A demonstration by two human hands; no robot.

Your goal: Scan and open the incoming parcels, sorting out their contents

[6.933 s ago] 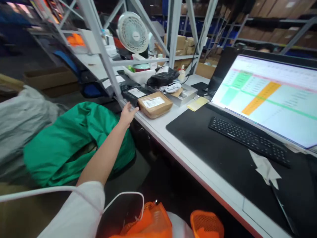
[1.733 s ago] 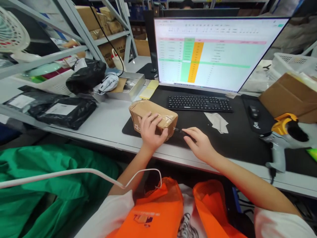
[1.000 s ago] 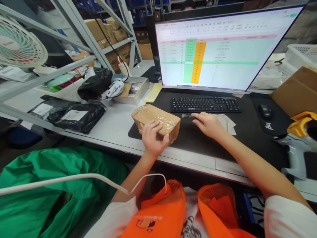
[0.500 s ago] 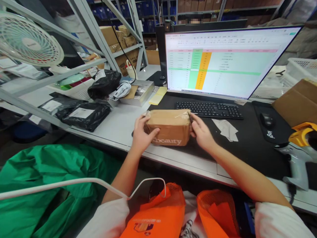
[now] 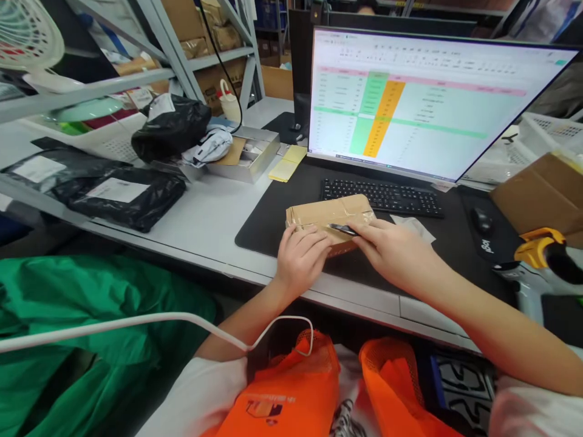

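left hand [image 5: 301, 260] clamps the brown parcel [image 5: 328, 213] flat on the black desk mat [image 5: 268, 218], just before the keyboard [image 5: 382, 195]. right hand [image 5: 396, 252] pinches a small dark blade [image 5: 342, 229] on its top: tape-slitting step, it seems. next calls for a shallow, steady draw.

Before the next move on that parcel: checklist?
1. Parcel flat on mat: ok.
2. Left hand holds parcel's near edge: ok.
3. Right hand grips cutter, tip on parcel top: ok.
4. Left fingers clear of cutter tip: not ok, close beside it.
5. Cutter open or closed: cannot tell, too small.
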